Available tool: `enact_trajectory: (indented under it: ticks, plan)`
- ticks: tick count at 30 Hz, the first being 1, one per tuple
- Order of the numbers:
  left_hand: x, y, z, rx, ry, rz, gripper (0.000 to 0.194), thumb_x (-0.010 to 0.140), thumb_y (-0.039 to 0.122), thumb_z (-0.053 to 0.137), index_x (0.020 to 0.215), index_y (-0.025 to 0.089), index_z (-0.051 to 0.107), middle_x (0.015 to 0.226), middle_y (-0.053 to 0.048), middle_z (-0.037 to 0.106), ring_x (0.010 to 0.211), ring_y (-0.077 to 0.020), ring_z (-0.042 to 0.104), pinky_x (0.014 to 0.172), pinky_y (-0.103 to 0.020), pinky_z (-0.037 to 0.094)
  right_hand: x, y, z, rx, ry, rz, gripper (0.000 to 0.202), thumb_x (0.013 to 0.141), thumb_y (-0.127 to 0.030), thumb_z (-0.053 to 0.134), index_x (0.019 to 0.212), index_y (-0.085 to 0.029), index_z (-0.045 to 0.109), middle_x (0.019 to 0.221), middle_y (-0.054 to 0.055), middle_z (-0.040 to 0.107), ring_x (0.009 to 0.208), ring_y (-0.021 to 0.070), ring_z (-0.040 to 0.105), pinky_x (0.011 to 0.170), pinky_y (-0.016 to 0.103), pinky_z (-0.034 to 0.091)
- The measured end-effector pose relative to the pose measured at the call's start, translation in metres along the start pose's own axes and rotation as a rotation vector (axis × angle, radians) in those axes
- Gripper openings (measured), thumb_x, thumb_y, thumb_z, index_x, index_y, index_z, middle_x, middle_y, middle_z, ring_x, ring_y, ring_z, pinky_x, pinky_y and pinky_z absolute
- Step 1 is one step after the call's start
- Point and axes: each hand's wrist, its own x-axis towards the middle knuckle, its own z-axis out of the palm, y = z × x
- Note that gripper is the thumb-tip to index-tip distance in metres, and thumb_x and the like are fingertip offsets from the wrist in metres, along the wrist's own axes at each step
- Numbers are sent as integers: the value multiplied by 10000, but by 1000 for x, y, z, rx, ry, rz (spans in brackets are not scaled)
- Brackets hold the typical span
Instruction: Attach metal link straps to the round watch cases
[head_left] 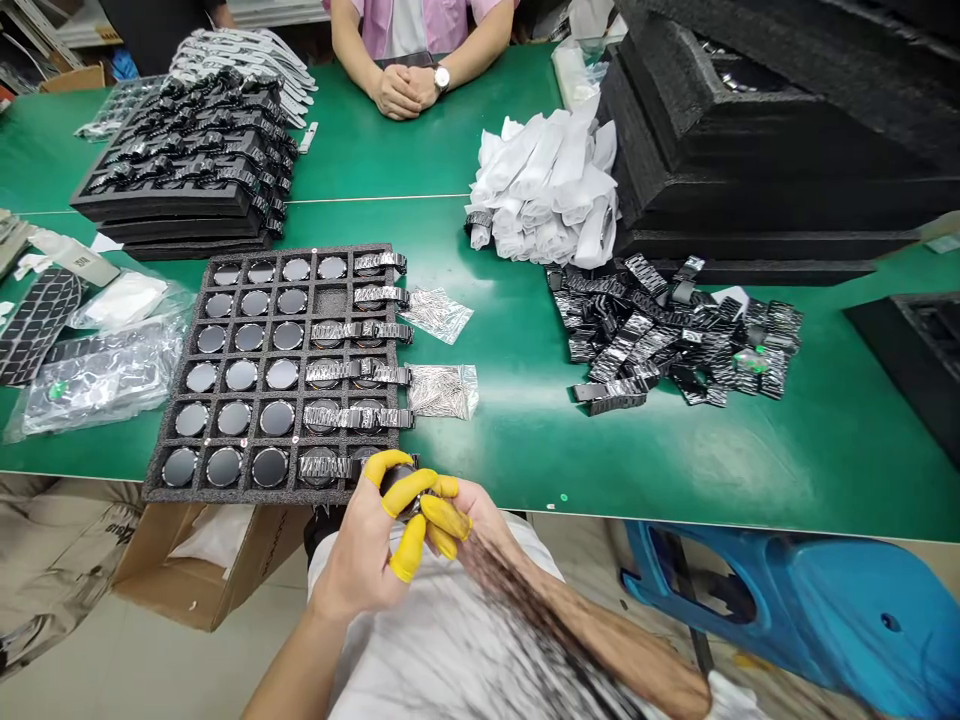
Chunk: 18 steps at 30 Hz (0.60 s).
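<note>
Yellow finger cots cover the fingertips of both my hands. A round black watch head (401, 490) is held close to my body, just past the table's front edge. My left hand (367, 550) is closed around it from the left. The fingers of my right hand (469, 515) are pinched against its right side; anything small between them is hidden. Beyond my hands lies a black foam tray (174, 395) of watch heads in compartments, several with black link straps (352, 418) lying across the right columns. Two small bags of metal pins (441, 390) lie beside the tray.
Loose black straps (615, 340) are heaped at the right, before white-wrapped bundles (547, 180) and tall black foam stacks (750, 220). Stacked trays (180, 200) and plastic bags (105, 370) stand left. Opposite, a person rests clasped hands (405, 92). A blue stool (847, 600) is right.
</note>
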Motion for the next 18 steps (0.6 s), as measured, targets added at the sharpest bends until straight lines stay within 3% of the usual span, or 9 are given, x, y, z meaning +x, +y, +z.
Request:
enact_trajectory:
  ticks: [8,11,13,16,18]
  plan:
    - [-2,-9,4,-188,-26,-40,450,1049,355,520,1492,319,589,1328,-124,565,1245,-314,579,1069,-500,508,-2,5,-3,-26,-33,-20,457,877,-609,814,860,-165,705,587,-43,551,487,75,376,510,237,300]
    - [-6,-14,6,-397,4,-178,447,1032,508,569,1400,281,677,1328,-133,611,1210,-322,613,1031,-476,527,-1,7,-8,-51,-59,-23,476,904,-638,766,843,-174,680,595,-46,529,487,82,386,523,240,329]
    - [-8,-17,4,-621,18,-316,454,993,563,636,1305,246,725,1176,-118,694,1056,-284,680,927,-412,566,-1,6,-13,-174,-128,-52,504,914,-677,729,811,-190,655,635,-26,547,532,114,461,547,256,397]
    - [-11,-20,-6,-850,41,-411,411,935,519,760,1219,223,729,942,-71,756,811,-205,707,777,-316,577,-1,-5,-23,-427,-199,-169,474,854,-662,804,818,-212,661,905,58,652,879,217,630,774,334,541]
    - [-12,-22,-16,-823,81,-384,419,941,470,776,1282,242,692,1047,-91,792,867,-212,742,827,-327,597,-2,-17,-27,-605,-167,-257,394,857,-586,836,892,-223,686,1152,97,651,1124,259,607,959,385,527]
